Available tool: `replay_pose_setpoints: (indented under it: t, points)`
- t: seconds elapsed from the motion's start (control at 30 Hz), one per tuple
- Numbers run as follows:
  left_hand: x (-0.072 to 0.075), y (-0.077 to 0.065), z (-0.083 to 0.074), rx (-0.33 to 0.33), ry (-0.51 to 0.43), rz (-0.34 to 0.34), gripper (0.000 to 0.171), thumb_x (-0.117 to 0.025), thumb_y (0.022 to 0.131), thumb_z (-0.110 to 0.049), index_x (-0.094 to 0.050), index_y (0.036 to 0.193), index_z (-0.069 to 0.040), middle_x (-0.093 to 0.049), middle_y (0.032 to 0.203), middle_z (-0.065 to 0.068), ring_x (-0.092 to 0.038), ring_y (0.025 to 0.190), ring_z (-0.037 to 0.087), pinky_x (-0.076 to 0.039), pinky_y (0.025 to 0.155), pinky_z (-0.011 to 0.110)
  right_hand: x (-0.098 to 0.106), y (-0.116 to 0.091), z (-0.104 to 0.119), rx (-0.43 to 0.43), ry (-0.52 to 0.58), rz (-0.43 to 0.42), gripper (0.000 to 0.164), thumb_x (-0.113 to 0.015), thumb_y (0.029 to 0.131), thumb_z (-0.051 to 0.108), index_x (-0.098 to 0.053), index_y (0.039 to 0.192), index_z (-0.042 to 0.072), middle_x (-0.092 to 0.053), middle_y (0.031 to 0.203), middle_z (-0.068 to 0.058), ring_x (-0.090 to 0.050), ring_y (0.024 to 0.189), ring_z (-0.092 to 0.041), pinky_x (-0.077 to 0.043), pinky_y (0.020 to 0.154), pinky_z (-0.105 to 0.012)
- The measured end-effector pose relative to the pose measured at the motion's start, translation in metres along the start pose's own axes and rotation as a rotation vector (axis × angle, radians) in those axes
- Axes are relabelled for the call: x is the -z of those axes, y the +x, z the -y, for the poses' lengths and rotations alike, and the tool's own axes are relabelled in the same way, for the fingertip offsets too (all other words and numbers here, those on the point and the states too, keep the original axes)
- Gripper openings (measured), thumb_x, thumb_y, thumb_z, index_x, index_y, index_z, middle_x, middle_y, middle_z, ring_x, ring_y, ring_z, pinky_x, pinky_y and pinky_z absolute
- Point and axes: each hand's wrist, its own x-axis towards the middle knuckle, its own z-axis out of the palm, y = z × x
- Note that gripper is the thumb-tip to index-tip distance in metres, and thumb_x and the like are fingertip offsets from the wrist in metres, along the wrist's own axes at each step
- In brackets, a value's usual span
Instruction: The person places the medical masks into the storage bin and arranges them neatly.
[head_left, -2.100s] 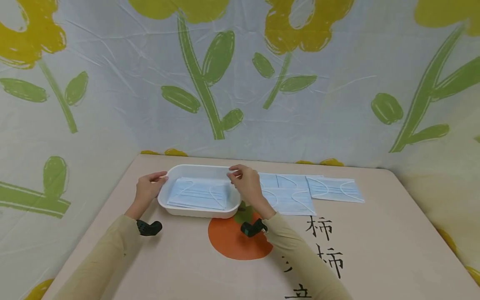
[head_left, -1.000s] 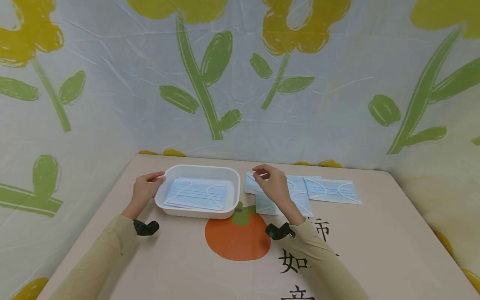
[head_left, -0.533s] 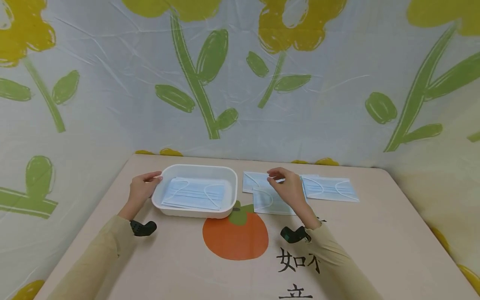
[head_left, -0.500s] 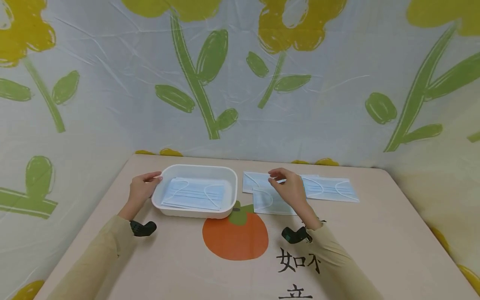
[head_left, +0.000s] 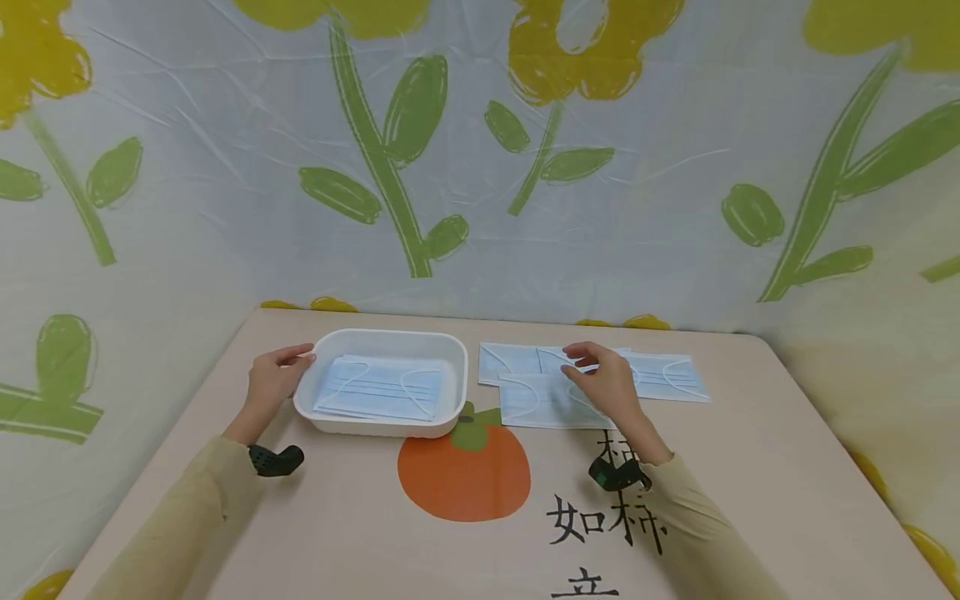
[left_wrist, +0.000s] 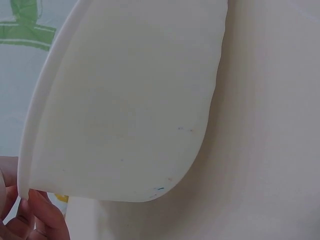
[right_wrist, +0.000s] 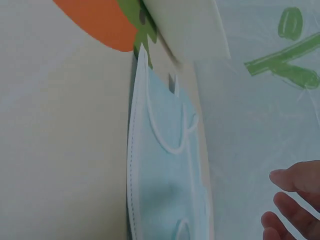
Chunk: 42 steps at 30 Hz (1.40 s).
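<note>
Clock dial centred on tray, 12 toward the flowered backdrop (head_left: 420,167).

White tray (head_left: 375,430): on the table (head_left: 337,533), oblong, rounded corners, lipped rim. Left wrist view shows its plain off-white outer wall with a few tiny blue and reddish specks near the base corner.

Tray contents: stacked masks (head_left: 382,387), flat, pale blue, pleat lines running lengthwise, white ear loops curved across the top one. Edges slightly out of line, lower ones peeking out at 6 and 8. Count in stack unclear.

Loose masks (head_left: 543,404): outside the tray at 3, near its rim. Same pale blue, white loops. Nearest one overlaps those behind it; far-right one sits a bit skewed with pleats showing. Right wrist view: nearest one has a white border with a dotted seam, loops bowed inward, one corner pointed up toward the tray.

Left hand (head_left: 273,383): at 9, fingers on the tray rim near 10, thumb and fingers either side of the lip. Narrow pinch, holding tray.

Right hand (head_left: 609,383): at 3, above loose masks, not touching. Fingers bent, moderate gap to thumb, nothing held.

Orange persimmon print (head_left: 465,483) on the table between 4 and 5.
</note>
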Motion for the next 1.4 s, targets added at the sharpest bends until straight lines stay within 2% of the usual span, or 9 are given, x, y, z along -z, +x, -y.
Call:
replay_pose_setpoints:
  t: [0.33, 0.5, 0.53, 0.77, 0.93, 1.0, 1.13, 1.27, 1.4]
  points:
    - [0.001, 0.000, 0.001, -0.013, -0.047, -0.017, 0.041, -0.064, 0.092, -0.031, -0.063, 0.126, -0.007, -0.062, 0.105, 0.015, -0.052, 0.077, 0.016, -0.047, 0.051, 0.024, 0.019, -0.015, -0.033, -0.049, -0.048, 0.034, 0.031, -0.072, 0.084, 0.007, -0.065, 0.113, 0.000, -0.069, 0.107, -0.021, -0.066, 0.093, -0.036, -0.056, 0.078, -0.045]
    - [0.000, 0.004, 0.004, -0.007, -0.032, -0.007, 0.041, -0.063, 0.093, -0.031, -0.062, 0.127, -0.008, -0.061, 0.111, 0.016, -0.054, 0.081, 0.016, -0.049, 0.051, 0.024, 0.026, -0.016, -0.045, -0.100, -0.048, 0.064, 0.035, -0.072, 0.085, 0.011, -0.064, 0.117, 0.000, -0.068, 0.111, -0.021, -0.067, 0.093, -0.035, -0.055, 0.074, -0.029]
    - [-0.004, 0.012, 0.013, -0.022, -0.017, -0.023, 0.042, -0.061, 0.093, -0.035, -0.062, 0.127, -0.010, -0.061, 0.112, 0.015, -0.054, 0.082, 0.016, -0.050, 0.051, 0.023, 0.027, -0.016, -0.048, -0.114, -0.045, 0.073, 0.036, -0.072, 0.085, 0.012, -0.063, 0.118, 0.000, -0.068, 0.112, -0.022, -0.067, 0.094, -0.036, -0.053, 0.073, -0.025]
    - [-0.001, 0.005, 0.005, 0.000, -0.029, 0.000, 0.042, -0.060, 0.095, -0.030, -0.060, 0.130, -0.008, -0.059, 0.116, 0.019, -0.053, 0.084, 0.019, -0.047, 0.051, 0.020, 0.031, -0.016, -0.060, -0.226, 0.010, 0.152, 0.047, -0.071, 0.088, 0.023, -0.058, 0.126, 0.000, -0.063, 0.119, -0.024, -0.062, 0.104, -0.039, -0.053, 0.084, -0.044]
    - [-0.014, 0.041, 0.046, -0.064, 0.004, -0.026, 0.049, -0.059, 0.092, -0.047, -0.062, 0.129, -0.016, -0.061, 0.112, 0.012, -0.053, 0.082, 0.016, -0.046, 0.049, 0.017, 0.031, -0.015, -0.058, -0.298, 0.064, 0.200, 0.052, -0.071, 0.087, 0.025, -0.055, 0.129, -0.001, -0.060, 0.124, -0.026, -0.058, 0.112, -0.041, -0.053, 0.085, -0.041]
    - [-0.015, 0.047, 0.053, -0.080, 0.012, -0.022, 0.052, -0.058, 0.091, -0.051, -0.061, 0.130, -0.017, -0.061, 0.112, 0.011, -0.053, 0.082, 0.016, -0.046, 0.051, 0.016, 0.030, -0.014, -0.058, -0.321, 0.080, 0.215, 0.054, -0.072, 0.086, 0.025, -0.054, 0.129, -0.002, -0.059, 0.126, -0.027, -0.057, 0.114, -0.042, -0.054, 0.083, -0.034]
    - [-0.008, 0.030, 0.032, -0.041, -0.026, -0.009, 0.047, -0.061, 0.092, -0.041, -0.061, 0.130, -0.012, -0.060, 0.112, 0.015, -0.053, 0.080, 0.017, -0.045, 0.049, 0.020, 0.027, -0.013, -0.061, -0.362, 0.079, 0.236, 0.055, -0.073, 0.085, 0.024, -0.053, 0.130, -0.003, -0.058, 0.127, -0.028, -0.055, 0.116, -0.041, -0.054, 0.079, -0.029]
    - [-0.001, 0.005, 0.005, -0.006, -0.031, -0.007, 0.042, -0.060, 0.095, -0.030, -0.060, 0.129, -0.007, -0.060, 0.112, 0.017, -0.052, 0.082, 0.018, -0.047, 0.053, 0.020, 0.024, -0.012, -0.065, -0.382, 0.046, 0.254, 0.056, -0.073, 0.085, 0.025, -0.053, 0.130, -0.003, -0.059, 0.127, -0.027, -0.055, 0.115, -0.041, -0.054, 0.084, -0.037]
    - [0.000, -0.001, -0.001, 0.009, -0.017, -0.021, 0.039, -0.059, 0.095, -0.027, -0.061, 0.129, -0.007, -0.060, 0.112, 0.016, -0.053, 0.081, 0.016, -0.050, 0.056, 0.023, 0.021, -0.010, -0.066, -0.399, 0.025, 0.268, 0.058, -0.074, 0.085, 0.025, -0.053, 0.131, -0.002, -0.059, 0.126, -0.027, -0.055, 0.115, -0.041, -0.050, 0.091, -0.046]
